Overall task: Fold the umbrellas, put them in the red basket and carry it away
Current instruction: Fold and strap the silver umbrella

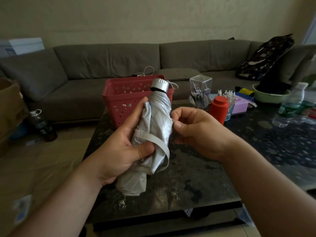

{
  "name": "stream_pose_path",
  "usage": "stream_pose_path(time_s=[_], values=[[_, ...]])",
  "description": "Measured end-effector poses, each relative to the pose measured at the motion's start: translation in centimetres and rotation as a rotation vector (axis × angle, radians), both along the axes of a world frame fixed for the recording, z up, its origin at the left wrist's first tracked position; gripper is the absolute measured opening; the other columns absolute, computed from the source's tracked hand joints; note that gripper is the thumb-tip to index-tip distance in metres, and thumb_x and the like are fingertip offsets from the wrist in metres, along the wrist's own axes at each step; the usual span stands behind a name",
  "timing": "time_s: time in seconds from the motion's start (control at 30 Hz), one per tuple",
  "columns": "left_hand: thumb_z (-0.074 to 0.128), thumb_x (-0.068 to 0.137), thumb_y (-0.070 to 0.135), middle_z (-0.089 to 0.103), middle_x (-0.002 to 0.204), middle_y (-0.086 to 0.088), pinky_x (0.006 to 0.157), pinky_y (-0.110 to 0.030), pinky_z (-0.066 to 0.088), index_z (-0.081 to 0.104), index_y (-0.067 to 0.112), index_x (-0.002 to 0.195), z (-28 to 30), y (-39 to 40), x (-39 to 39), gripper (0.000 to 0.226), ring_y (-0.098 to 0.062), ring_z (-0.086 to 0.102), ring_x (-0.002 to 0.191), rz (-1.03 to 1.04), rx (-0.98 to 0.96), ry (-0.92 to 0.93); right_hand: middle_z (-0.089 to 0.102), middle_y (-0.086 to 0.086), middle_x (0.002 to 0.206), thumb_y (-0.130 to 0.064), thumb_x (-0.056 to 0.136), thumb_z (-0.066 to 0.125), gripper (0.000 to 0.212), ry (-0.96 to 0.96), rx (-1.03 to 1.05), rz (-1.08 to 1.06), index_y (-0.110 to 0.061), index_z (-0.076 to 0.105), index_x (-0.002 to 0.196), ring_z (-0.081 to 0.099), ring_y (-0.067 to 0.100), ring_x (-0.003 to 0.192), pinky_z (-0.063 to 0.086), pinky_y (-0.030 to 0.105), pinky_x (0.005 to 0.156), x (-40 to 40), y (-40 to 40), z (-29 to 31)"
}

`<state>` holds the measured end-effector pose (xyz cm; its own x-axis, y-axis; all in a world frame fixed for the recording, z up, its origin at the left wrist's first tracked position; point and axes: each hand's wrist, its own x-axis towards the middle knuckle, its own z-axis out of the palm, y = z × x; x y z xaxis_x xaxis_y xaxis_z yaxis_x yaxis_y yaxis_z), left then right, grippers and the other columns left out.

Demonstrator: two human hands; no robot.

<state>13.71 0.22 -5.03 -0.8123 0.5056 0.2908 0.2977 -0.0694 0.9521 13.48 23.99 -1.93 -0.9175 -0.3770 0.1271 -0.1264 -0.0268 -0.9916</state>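
Observation:
A collapsed silver umbrella [157, 120] stands nearly upright above the dark table, its silver handle cap at the top and its loose strap hanging across the folds. My left hand [124, 144] grips its lower half, thumb pressed on the fabric. My right hand [193, 127] pinches the fabric's right edge between thumb and forefinger. Behind the umbrella the red basket [119, 100] with triangular cut-outs sits on the table's far left part. What lies in the basket is hidden.
On the dark marble table [239, 151] to the right stand a red bottle [218, 108], a clear pen holder [200, 93], a green bowl [270, 96] and water bottles [290, 105]. A grey sofa [102, 62] runs behind. A dark bottle [41, 124] stands on the floor at left.

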Motion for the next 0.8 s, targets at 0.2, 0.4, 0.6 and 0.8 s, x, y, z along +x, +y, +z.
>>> stream_pose_path(time_s=[0.2,0.4,0.6,0.8], values=[[0.077,0.082,0.007,0.050,0.156,0.026,0.104,-0.020,0.051,0.022,0.054,0.160,-0.1,0.3,0.0,0.106,-0.001,0.053,0.140,0.123,-0.034,0.053,0.057,0.011,0.108,-0.016,0.092,0.067,0.015,0.071,-0.062,-0.019,-0.022,0.071,0.106,0.055,0.029,0.097,0.052,0.043,0.085,0.4,-0.5,0.9],[0.079,0.083,0.007,0.046,0.159,0.023,0.106,-0.021,0.051,0.027,0.068,0.149,-0.2,0.6,-0.2,0.104,0.000,0.052,0.141,0.171,-0.088,0.096,0.065,0.022,0.102,-0.015,0.095,0.072,0.012,0.167,0.155,-0.144,-0.018,0.075,0.106,0.061,0.024,0.088,0.056,0.027,0.079,0.4,-1.4,0.8],[0.083,0.083,0.013,0.041,0.162,0.025,0.117,-0.031,0.046,0.025,0.079,0.145,0.0,0.4,-0.3,0.107,0.004,0.048,0.142,0.237,-0.195,0.132,0.068,0.026,0.112,-0.022,0.095,0.076,0.016,0.162,0.233,-0.222,-0.017,0.072,0.110,0.067,0.032,0.089,0.058,0.060,0.088,-0.4,-1.6,0.1],[0.084,0.086,0.016,0.040,0.163,0.026,0.120,-0.040,0.044,0.023,0.079,0.146,-0.1,0.3,-0.4,0.106,0.003,0.047,0.144,0.256,-0.209,0.110,0.072,0.026,0.098,-0.019,0.095,0.076,0.009,0.296,0.265,-0.189,-0.013,0.074,0.101,0.065,0.054,0.092,0.056,0.067,0.083,-0.2,-1.7,0.0]])
